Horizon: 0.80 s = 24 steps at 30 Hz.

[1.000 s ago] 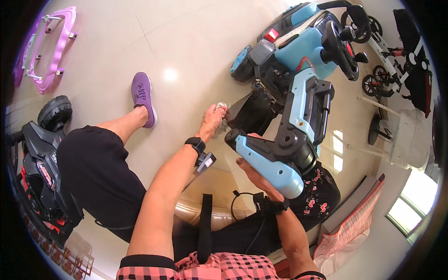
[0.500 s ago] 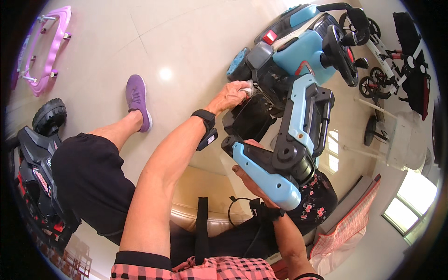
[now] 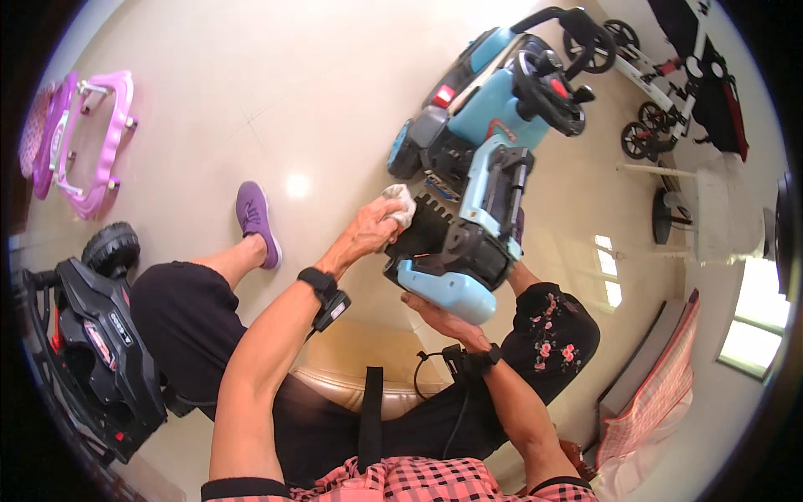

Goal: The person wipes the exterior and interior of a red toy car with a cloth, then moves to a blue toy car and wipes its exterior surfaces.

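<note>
A blue and black ride-on toy excavator stands in front of me, its jointed digging arm reaching toward my lap. At the arm's end the black toothed bucket faces up and left. My left hand is closed on a crumpled whitish cloth, held against the bucket's left edge near the teeth. Beneath the blue end section of the arm, my right hand grips it from below, the thumb showing and the other fingers mostly hidden.
A purple baby walker stands far left, with a black ride-on toy car nearer me. Folded strollers are at the far right. A checked pink cloth hangs at the lower right. I sit on a tan padded seat.
The bucket has tilted so its teeth and inside show. My left hand has drawn nearer with the cloth, now more visible. The whole view has shifted, the excavator appearing further left.
</note>
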Each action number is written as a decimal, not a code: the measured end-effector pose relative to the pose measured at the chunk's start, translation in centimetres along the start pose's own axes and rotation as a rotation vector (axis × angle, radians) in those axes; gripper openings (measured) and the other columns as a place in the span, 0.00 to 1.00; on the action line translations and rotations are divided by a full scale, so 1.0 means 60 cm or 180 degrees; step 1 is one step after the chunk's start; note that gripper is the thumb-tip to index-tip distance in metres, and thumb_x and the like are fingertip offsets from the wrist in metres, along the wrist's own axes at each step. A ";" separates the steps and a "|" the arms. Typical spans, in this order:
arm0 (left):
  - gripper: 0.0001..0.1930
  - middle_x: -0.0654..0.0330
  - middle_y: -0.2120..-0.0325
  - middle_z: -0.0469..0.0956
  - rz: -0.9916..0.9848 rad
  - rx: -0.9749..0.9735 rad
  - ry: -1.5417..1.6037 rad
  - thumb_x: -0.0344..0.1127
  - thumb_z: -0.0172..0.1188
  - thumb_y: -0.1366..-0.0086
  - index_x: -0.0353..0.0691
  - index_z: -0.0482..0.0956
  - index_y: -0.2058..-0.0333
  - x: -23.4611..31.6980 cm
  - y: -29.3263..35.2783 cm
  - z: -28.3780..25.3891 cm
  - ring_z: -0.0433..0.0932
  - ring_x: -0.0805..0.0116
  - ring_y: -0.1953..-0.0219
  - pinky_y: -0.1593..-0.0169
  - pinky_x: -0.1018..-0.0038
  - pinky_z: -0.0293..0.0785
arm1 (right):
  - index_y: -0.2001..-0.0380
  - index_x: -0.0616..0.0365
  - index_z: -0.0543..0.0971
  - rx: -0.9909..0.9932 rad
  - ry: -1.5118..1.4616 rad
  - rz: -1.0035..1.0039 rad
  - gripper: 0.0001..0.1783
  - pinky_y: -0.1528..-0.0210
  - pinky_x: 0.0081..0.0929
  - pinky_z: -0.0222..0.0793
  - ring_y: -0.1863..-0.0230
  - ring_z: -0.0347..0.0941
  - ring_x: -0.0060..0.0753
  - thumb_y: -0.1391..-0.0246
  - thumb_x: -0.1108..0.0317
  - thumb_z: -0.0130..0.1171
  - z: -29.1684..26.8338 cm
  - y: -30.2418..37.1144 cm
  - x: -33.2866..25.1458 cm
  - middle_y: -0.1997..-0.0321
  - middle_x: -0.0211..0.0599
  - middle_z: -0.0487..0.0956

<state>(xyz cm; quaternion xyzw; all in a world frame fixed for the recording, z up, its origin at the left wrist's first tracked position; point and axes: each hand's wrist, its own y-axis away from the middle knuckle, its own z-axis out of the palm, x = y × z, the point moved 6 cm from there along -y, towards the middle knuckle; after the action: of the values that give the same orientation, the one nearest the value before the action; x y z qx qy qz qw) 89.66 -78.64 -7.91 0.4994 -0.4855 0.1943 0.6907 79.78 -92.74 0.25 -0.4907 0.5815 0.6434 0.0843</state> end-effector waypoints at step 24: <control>0.19 0.62 0.67 0.77 0.0533 0.0038 -0.0145 0.31 0.50 0.37 0.33 0.73 0.47 0.306 0.007 -0.042 0.74 0.73 0.64 0.56 0.76 0.72 | 0.46 0.55 0.72 0.0461 -0.0466 -0.1008 0.28 0.49 0.37 0.69 0.50 0.71 0.47 0.54 0.69 0.61 0.002 -0.028 0.055 0.47 0.49 0.73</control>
<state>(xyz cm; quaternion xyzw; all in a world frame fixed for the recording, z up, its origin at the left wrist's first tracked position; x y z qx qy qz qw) 98.84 -80.23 8.14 0.4655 -0.5400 0.2429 0.6578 79.20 -93.63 -3.27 -0.5207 0.5341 0.6125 0.2617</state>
